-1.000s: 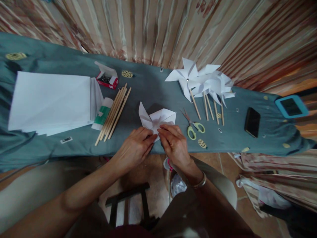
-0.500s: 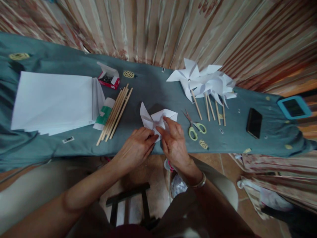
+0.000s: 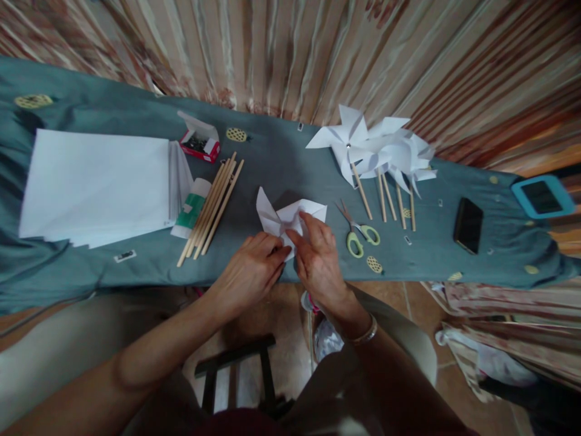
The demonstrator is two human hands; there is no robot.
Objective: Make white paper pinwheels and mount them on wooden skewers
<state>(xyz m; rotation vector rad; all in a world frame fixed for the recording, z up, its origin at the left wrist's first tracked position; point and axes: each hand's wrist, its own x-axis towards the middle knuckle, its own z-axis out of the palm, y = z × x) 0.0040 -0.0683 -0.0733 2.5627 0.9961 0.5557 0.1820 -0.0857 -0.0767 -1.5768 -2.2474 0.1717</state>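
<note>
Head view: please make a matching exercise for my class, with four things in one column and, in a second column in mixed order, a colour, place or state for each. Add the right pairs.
Things
1. Scissors
2. Small box
3. Folded paper
4. Phone

Descriptions
A. Touched by the left hand and the right hand
B. Dark, lying farther right than all the pinwheels
C. Red and white, with its lid open
D. Pale green handles

Right pairs: 1-D, 2-C, 3-A, 4-B
</note>
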